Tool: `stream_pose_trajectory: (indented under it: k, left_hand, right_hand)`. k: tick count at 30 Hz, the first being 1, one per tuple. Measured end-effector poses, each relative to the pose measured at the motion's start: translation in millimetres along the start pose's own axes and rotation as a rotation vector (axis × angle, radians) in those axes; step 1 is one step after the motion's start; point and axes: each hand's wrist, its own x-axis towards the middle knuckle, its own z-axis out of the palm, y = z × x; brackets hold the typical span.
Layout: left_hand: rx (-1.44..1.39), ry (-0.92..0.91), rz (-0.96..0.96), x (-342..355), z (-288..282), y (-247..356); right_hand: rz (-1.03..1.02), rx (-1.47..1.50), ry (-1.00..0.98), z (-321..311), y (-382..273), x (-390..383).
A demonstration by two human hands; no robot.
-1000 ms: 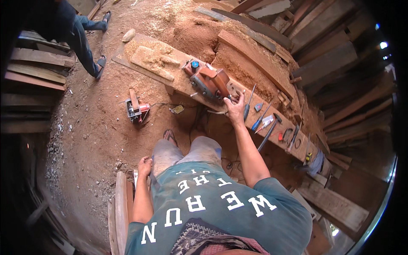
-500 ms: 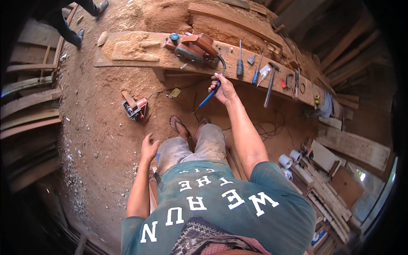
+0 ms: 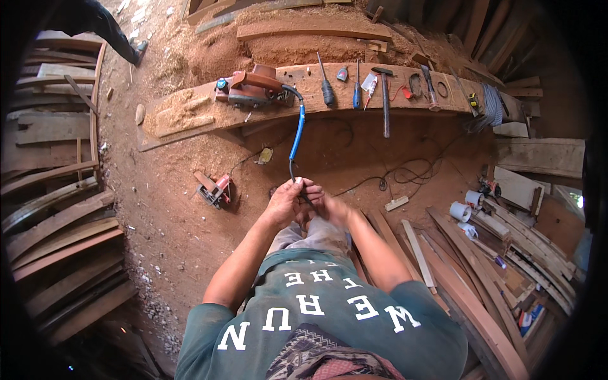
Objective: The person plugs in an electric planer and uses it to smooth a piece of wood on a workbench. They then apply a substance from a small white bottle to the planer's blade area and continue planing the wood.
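Note:
A brown-red electric planer (image 3: 254, 87) rests on the thick wooden beam (image 3: 218, 123). Its power cord (image 3: 291, 170) leaves the right end, runs through a blue sleeve (image 3: 297, 133) and comes down toward me. My left hand (image 3: 282, 206) pinches the black cord below the sleeve, thumb on top. Right beside it, my right hand (image 3: 324, 204) is closed around the cord too, its back slightly blurred. Past my fingers, the rest of the cord is mostly hidden.
Screwdrivers (image 3: 326, 88), a hammer (image 3: 386, 101) and a tape measure (image 3: 473, 101) lie along the beam. A red power tool (image 3: 214, 190) sits on the dirt floor. Loose cable (image 3: 405, 174) coils at right beside stacked planks (image 3: 472, 278). Another person's leg (image 3: 111, 38) shows at upper left.
My right hand has come back from the blue sleeve toward my lap, drawing the cord along. My left hand has moved right and up to meet it on the cord. The view has shifted.

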Motion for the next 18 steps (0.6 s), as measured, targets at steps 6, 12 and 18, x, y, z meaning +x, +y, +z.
stream_pose_trajectory:
  k: [6,12,18]
  left_hand:
    - [0.141,0.281,0.151,-18.3,-50.1,48.4]
    - [0.680,0.675,0.325,-6.1,-124.9,34.8]
    - [1.623,0.004,0.865,-9.5,77.7,-41.7]
  right_hand:
    - [0.324,-1.138,0.318,-57.1,23.1,-165.6]
    - [-0.120,-1.465,0.952,-124.9,-11.3,-233.0]
    - [-0.270,-1.464,0.636,-8.9,-53.8,-191.2]
